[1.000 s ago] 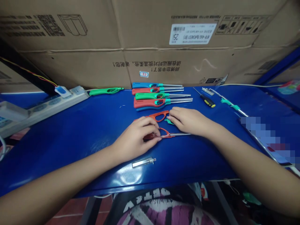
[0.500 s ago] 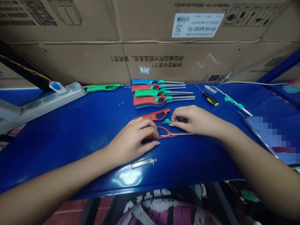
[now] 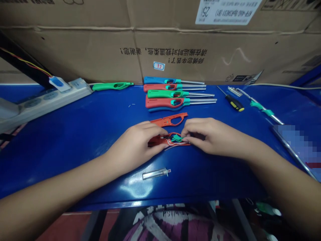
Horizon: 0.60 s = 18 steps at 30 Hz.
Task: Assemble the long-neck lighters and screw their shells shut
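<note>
Near edge: a clear cartridge (image 3: pixel 155 174) is lying on the blue table (image 3: pixel 75 147), pointing right. Just beyond it, mid-table, an orange shell half (image 3: pixel 154 142) is lying with its inside facing up, white wires (image 3: pixel 173 144) running along its near side. Left hand (image 3: pixel 142 137) is gripping the shell's left end between thumb and fingers. Right hand (image 3: pixel 203 135) is pinching a green piece (image 3: pixel 177 138) and holding it at the shell's loop. A second orange half (image 3: pixel 168 121) is resting just beyond. Farther: a screwdriver (image 3: pixel 235 103) is lying right of several stacked lighters (image 3: pixel 164 102). Farthest, a cardboard box (image 3: pixel 100 57) is standing behind.
</note>
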{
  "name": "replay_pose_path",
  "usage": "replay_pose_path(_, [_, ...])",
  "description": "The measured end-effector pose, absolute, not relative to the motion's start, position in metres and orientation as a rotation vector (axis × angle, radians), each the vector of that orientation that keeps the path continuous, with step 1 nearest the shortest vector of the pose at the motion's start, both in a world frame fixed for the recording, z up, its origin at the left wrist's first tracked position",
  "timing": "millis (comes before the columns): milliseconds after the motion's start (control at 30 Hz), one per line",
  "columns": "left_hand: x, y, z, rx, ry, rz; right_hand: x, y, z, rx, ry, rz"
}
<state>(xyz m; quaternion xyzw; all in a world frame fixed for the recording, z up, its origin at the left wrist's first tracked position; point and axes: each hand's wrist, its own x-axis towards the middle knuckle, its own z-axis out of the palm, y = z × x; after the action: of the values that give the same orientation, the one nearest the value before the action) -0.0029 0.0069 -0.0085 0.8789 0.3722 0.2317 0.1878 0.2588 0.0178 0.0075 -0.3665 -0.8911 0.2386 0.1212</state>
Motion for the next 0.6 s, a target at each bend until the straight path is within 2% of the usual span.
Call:
replay_pose_path(467, [-0.002,0.008,-0.009,2.312,1.037,0.581,0.255,0.018,-0.004,-0.856,-2.567,0.657])
replay_pose_path(600, [-0.002,0.009,-0.010,2.288,1.031,0.587,0.253,0.016,-0.004,-0.857,-2.642,0.519])
